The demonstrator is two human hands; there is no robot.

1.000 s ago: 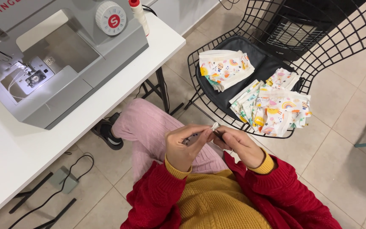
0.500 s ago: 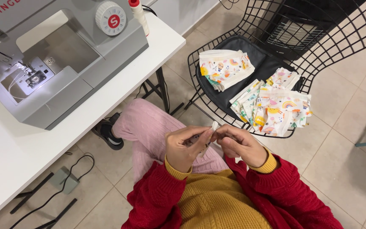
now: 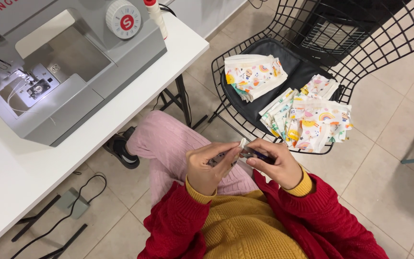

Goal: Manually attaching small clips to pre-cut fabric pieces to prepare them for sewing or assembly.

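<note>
OK, I see both hands meeting over the lap: left hand [image 3: 210, 165] pinches a white strip [image 3: 242, 143], right hand [image 3: 271, 163] closed on a small dark tool [image 3: 259, 154]. Strip looks light, limp; grip near its end. Printed fabric [image 3: 307, 120] sits on the chair [image 3: 264, 57].

A floor [image 3: 389, 192] of pale beige tiles fills the room; a white table [image 3: 178, 52] stands at the left with a grey sewing machine [image 3: 68, 62] on it, a small lamp lit at its needle; a black wire chair [image 3: 322, 43] stands at the right; a foot pedal [image 3: 70, 201] and cables lie under the table.
</note>
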